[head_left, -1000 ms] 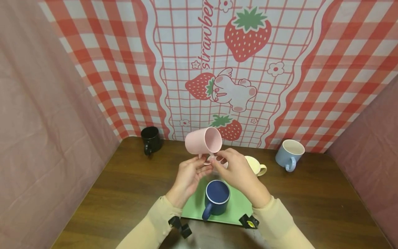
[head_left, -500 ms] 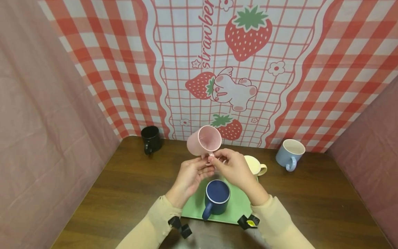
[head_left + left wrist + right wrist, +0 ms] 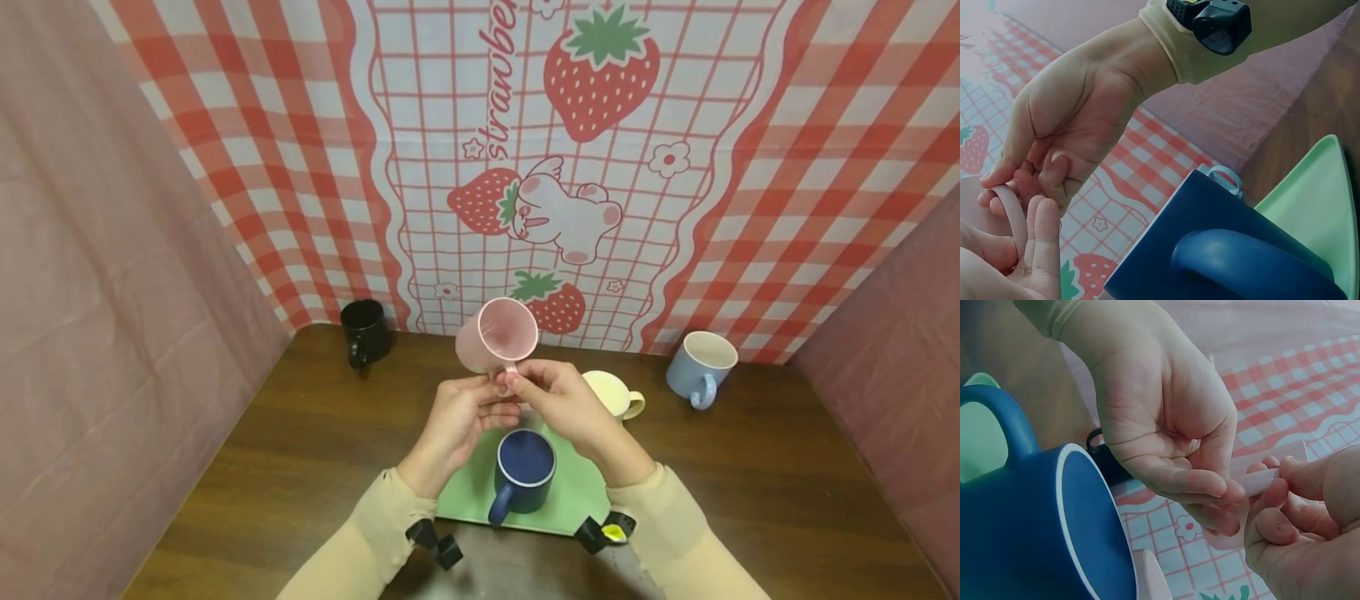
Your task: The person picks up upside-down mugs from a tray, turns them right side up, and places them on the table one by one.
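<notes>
A pink mug [image 3: 474, 343] is held up over the green tray [image 3: 468, 492], tilted so its mouth faces me and its handle points down. My left hand [image 3: 456, 421] holds the handle from the left with thumb and fingertips. From the right my right hand [image 3: 572, 408] pinches the same handle [image 3: 1259, 482] between thumb and fingers. The fingers hide most of the handle. Below the hands a dark blue mug [image 3: 525, 479] with a white rim line stands on the tray, its handle toward me.
A cream-yellow mug [image 3: 606, 393] stands behind my right hand. At the back left is a black mug [image 3: 365, 329], and at the right a light blue mug [image 3: 693, 367]. A checked strawberry cloth [image 3: 420, 208] hangs behind the wooden table [image 3: 300, 467]. Something pale [image 3: 1150, 575] shows beside the blue mug.
The pink mug has turned so its mouth faces me more and has shifted slightly right. Both hands have closed in around its handle, and the right fingers have come nearer the left.
</notes>
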Action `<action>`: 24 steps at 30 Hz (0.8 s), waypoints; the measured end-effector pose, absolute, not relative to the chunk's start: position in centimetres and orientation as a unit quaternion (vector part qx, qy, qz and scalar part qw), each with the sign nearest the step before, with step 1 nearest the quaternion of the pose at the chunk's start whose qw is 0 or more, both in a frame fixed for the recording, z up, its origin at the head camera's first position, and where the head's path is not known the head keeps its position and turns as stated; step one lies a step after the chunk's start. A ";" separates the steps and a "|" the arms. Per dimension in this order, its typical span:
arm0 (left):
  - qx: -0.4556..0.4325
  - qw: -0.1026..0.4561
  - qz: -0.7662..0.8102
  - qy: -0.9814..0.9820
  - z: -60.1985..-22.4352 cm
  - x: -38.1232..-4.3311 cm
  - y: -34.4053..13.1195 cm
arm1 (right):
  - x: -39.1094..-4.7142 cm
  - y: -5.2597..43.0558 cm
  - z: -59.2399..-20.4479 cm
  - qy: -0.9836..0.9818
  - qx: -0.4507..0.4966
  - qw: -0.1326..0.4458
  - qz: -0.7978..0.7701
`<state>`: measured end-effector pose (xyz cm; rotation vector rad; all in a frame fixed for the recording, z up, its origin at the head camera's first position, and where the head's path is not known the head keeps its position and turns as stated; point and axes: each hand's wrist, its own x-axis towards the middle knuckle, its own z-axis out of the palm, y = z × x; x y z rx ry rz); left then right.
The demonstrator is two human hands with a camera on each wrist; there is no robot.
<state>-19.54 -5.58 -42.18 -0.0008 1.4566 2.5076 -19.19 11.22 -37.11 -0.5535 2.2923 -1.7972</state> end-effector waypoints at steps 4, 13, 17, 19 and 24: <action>0.004 0.125 0.855 0.504 -42.1 -19.5 -5.5 | -19.1 11.1 -37.1 0.763 -0.182 0.089 -0.613; 0.034 0.132 0.842 0.523 -42.2 -19.6 -5.4 | -18.8 10.8 -36.9 0.766 -0.179 0.043 -0.615; 0.062 0.129 0.828 0.543 -42.1 -19.6 -5.4 | -18.7 11.0 -36.8 0.765 -0.171 0.028 -0.621; 0.079 0.128 0.816 0.558 -42.0 -19.6 -5.5 | -18.7 11.2 -36.7 0.763 -0.168 0.025 -0.623; 0.114 0.122 0.784 0.598 -41.9 -19.5 -5.7 | -18.6 11.6 -36.6 0.758 -0.171 0.017 -0.629</action>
